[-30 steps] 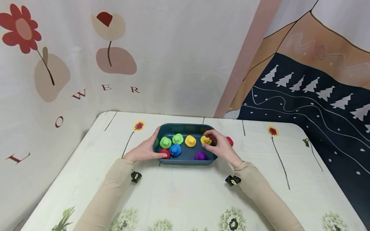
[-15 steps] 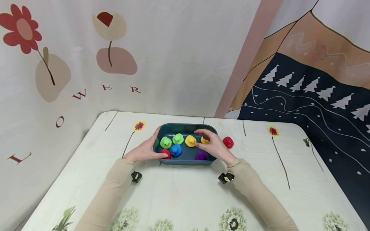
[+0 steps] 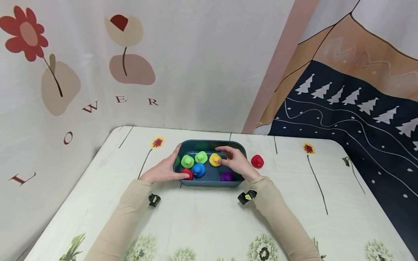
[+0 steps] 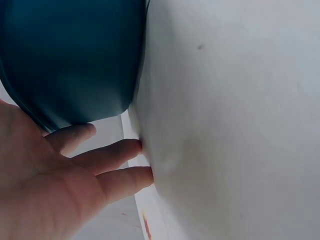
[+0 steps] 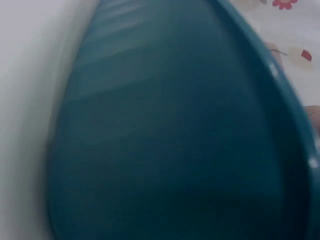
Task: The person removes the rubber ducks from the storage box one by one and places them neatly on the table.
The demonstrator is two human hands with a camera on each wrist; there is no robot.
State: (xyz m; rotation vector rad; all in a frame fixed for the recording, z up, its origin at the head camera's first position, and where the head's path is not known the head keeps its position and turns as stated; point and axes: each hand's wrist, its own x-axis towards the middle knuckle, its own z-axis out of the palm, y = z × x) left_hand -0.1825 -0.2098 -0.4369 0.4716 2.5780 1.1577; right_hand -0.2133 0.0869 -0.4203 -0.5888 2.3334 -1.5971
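Observation:
In the head view a dark teal tray [image 3: 209, 183] holds several small toy ducks. My left hand [image 3: 163, 169] holds the tray's left end, thumb over the near rim by a red duck [image 3: 186, 173]; in the left wrist view its other fingers lie outside the wall. My right hand [image 3: 237, 162] is over the right half, fingers apart, thumb tip at the right side of a yellow duck [image 3: 214, 160]. Another yellow duck is mostly hidden behind this hand. Two green ducks [image 3: 201, 157], a blue duck [image 3: 198, 169] and a purple duck [image 3: 226, 176] also sit inside.
A red duck [image 3: 257, 161] stands on the table just right of the tray. The table wears a white flower-print cloth [image 3: 202, 221]. Printed curtains [image 3: 202, 72] rise behind and beside it. The tray wall fills most of the blurred right wrist view.
My right hand has moved left from the right-hand yellow duck to the middle one. The red duck outside the tray has come into full sight. My left hand has stayed put.

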